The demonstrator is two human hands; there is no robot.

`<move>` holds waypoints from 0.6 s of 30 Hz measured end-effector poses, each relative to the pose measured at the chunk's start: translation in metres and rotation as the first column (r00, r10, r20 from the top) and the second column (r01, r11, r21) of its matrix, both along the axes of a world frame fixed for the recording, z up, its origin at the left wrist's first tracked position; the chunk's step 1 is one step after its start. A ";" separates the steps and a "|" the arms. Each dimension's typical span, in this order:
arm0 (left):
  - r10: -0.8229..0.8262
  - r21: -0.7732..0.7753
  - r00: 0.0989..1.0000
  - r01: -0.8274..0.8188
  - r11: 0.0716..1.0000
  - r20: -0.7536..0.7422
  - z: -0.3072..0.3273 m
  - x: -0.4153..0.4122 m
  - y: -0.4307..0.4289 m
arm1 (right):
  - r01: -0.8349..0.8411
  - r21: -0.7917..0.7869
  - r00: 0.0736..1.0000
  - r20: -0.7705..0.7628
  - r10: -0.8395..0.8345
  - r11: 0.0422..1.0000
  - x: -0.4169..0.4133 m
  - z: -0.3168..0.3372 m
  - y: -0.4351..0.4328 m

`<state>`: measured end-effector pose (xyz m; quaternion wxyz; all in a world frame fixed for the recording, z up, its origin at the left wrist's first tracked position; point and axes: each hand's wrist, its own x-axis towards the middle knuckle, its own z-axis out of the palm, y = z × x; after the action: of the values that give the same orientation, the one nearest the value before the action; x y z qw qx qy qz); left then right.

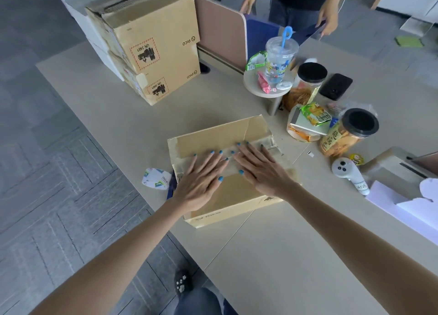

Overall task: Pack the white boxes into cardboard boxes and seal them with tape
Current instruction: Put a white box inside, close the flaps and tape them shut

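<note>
Head view: a cardboard box (213, 136) sits near the left edge of the counter (260, 255), flaps shut, with a strip of tape (269, 144) along its top seam. Both hands lie flat on that seam, fingers straight and spread, holding nothing. The left hand (201, 179) is just beside the right hand (258, 170), and both forearms reach forward. Sealing this box looks nearly done, with the tape being pressed down. Two stacked boxes (151, 37) stand at the far left corner. A white box (403, 208) at the right edge suggests packing remains.
</note>
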<state>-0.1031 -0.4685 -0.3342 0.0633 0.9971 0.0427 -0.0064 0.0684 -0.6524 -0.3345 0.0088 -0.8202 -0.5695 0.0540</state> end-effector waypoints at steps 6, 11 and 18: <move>0.014 0.005 1.000 -0.014 1.000 0.013 -0.003 0.004 0.001 | 0.020 0.086 0.999 -0.036 -0.017 0.996 0.001 -0.006 -0.001; 0.050 0.005 0.998 -0.049 0.999 -0.030 -0.003 0.008 0.000 | 0.029 0.090 0.998 -0.049 -0.025 0.996 0.000 -0.005 0.001; 0.133 -0.339 0.989 -0.102 0.935 0.070 0.018 0.000 -0.002 | 0.171 0.187 0.972 -0.191 -0.135 0.967 0.012 0.008 -0.005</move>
<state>-0.1030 -0.4706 -0.3166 0.2339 0.9667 0.0975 0.0359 0.0806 -0.6573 -0.3268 0.1466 -0.8486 -0.5037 0.0675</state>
